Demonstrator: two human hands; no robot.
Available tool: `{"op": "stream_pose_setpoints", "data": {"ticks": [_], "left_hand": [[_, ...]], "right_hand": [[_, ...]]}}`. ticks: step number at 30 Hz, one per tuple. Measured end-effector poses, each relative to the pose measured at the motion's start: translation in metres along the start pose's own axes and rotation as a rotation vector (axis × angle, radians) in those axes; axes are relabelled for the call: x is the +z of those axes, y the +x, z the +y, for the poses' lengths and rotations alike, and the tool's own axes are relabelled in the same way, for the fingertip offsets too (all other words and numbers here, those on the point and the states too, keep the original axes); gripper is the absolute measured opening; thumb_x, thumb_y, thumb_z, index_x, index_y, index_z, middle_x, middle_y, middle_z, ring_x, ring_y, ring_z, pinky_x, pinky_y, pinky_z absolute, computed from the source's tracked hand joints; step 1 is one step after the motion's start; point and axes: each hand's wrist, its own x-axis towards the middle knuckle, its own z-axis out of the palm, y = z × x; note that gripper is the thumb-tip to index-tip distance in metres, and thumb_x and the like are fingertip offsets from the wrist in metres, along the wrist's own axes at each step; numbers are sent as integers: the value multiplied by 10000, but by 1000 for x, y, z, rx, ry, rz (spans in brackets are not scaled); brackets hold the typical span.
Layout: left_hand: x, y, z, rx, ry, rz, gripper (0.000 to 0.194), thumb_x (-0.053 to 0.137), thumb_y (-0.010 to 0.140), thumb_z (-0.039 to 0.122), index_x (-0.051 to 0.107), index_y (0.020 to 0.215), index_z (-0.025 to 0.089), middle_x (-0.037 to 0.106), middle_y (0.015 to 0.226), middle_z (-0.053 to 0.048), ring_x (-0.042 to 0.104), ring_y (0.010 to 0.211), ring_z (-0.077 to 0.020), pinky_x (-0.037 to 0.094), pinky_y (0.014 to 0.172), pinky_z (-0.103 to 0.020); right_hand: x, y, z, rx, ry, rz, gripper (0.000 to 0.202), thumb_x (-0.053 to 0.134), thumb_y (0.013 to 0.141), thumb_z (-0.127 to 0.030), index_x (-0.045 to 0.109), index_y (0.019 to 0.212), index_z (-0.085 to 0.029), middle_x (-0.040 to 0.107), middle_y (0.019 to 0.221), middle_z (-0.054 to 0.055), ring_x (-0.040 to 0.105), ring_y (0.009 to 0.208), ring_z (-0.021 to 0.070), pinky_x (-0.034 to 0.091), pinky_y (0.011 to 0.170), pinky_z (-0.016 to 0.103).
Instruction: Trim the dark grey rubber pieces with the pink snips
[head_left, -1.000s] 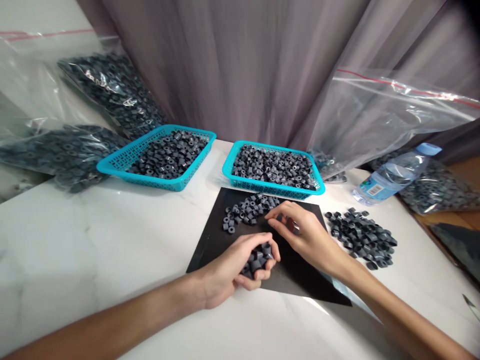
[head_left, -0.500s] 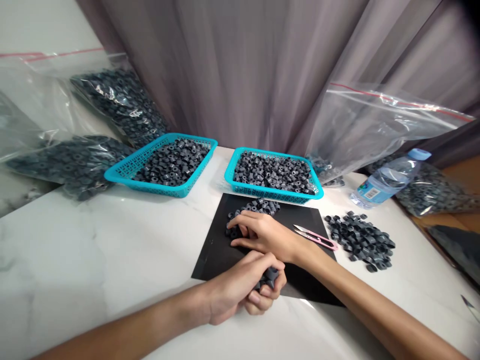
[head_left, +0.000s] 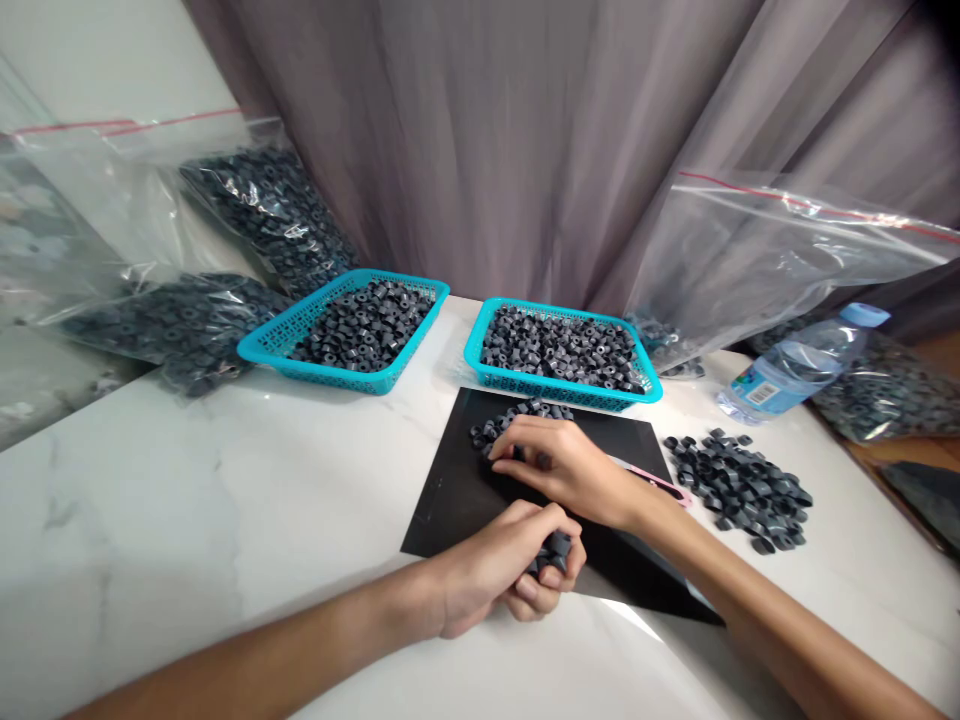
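Observation:
My left hand (head_left: 517,565) is curled round several small dark grey ring-shaped pieces (head_left: 555,552), which show between thumb and fingers above the near part of a black mat (head_left: 442,510). Just beyond it, my right hand (head_left: 559,460) reaches over the mat with fingers bent and the tips of thumb and forefinger close together. Those tips are at the near edge of a loose pile of the same grey pieces (head_left: 529,412); whether a piece is between them is hidden. Pink-handled thread snips (head_left: 660,484) lie on the mat, partly covered by my right forearm.
Two turquoise baskets (head_left: 375,380) (head_left: 570,391) full of grey pieces stand behind the mat. Another pile of grey pieces (head_left: 750,495) lies on the white table at right, near a water bottle (head_left: 802,365). Clear bags of pieces (head_left: 270,215) (head_left: 892,385) flank both sides.
The whole view has shifted, so most things appear farther right. My right hand has drawn its fingertips back slightly from the pile and closer together. The left hand keeps its hold on the pieces.

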Motion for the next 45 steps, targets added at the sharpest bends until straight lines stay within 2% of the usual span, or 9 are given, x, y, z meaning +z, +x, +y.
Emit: {"op": "stream_pose_setpoints", "data": {"ticks": [4,10,16,22,24,30,35,41,45], "left_hand": [[-2,1,1,100,-76,88,282,586,826,398,508,699,158,420,608,58,237,440,-17,75,435,-184],[-8,5,2,219,-261,186,175,530,865,292,521,775,142,445,677,44,288,458,-13,76,410,-157],[-9,7,2,254,-347,229,271,407,995,273,556,834,114,495,747,-5,382,495,-23,135,385,-129],[-8,6,5,259,-371,197,209,398,974,211,551,847,145,513,757,-18,424,506,-37,131,376,-119],[-8,5,5,260,-366,198,204,402,960,198,546,824,147,519,758,-23,429,508,-39,134,377,-119],[-6,6,5,258,-333,222,261,411,985,265,522,782,144,518,766,-33,423,514,-37,142,379,-114],[-6,6,6,265,-311,203,236,409,997,274,492,808,161,483,741,-4,392,493,-27,121,377,-118],[-5,5,6,274,-289,189,199,409,996,260,500,844,169,496,759,-8,415,515,-33,126,380,-121],[-5,5,7,300,-327,195,178,427,990,250,496,841,180,480,739,5,421,523,-40,148,383,-115]], "right_hand": [[-31,-17,-6,180,193,37,186,652,976,-375,696,1005,-197,673,962,24,569,667,106,471,561,210],[-51,-23,-1,321,399,-100,331,722,894,-497,713,999,-183,617,723,-10,559,581,110,414,396,167],[-48,-22,4,317,511,-219,273,700,927,-427,701,1028,-173,638,771,8,572,650,113,453,426,150],[-50,-22,-5,305,514,-258,260,679,941,-419,725,1056,-190,676,903,45,616,720,138,486,462,182],[-49,-21,-8,276,476,-240,248,672,950,-412,746,1073,-209,669,966,52,632,742,142,484,469,187],[-42,-19,-15,178,411,-208,197,638,989,-345,767,1110,-259,660,1034,37,643,848,152,543,686,254],[-47,-18,-20,157,294,-215,241,634,996,-323,730,1214,-287,677,1015,23,631,898,162,508,695,253],[-53,-21,-26,257,365,-161,271,661,971,-295,668,1237,-247,671,952,2,658,735,132,508,562,222],[-52,-20,-30,189,319,-113,198,670,966,-252,692,1159,-218,681,966,11,680,832,152,567,751,280]]}}
